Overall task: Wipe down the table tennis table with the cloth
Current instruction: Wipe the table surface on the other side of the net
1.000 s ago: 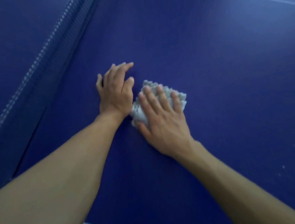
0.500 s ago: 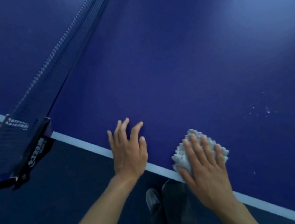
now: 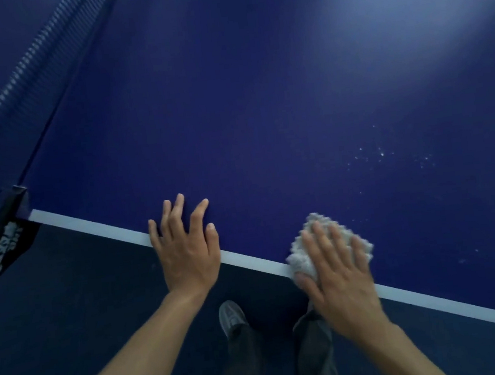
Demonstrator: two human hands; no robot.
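Observation:
The blue table tennis table (image 3: 262, 108) fills most of the view, its white side line running from left to lower right. A white bumpy cloth (image 3: 321, 225) lies on that line at the near edge. My right hand (image 3: 339, 272) presses flat on the cloth with straight fingers, covering most of it. My left hand (image 3: 185, 250) rests flat on the table edge to the left of the cloth, fingers spread, holding nothing.
The net (image 3: 11, 78) runs up the left side, with its black clamp post (image 3: 3, 246) at the table's edge. White specks (image 3: 390, 155) dot the surface right of centre. Below the edge are the dark floor, my legs and a grey shoe (image 3: 231, 315).
Both hands came back from mid-table to the near side line, the cloth sliding with my right hand. Since half a second ago my right hand and cloth shifted slightly right.

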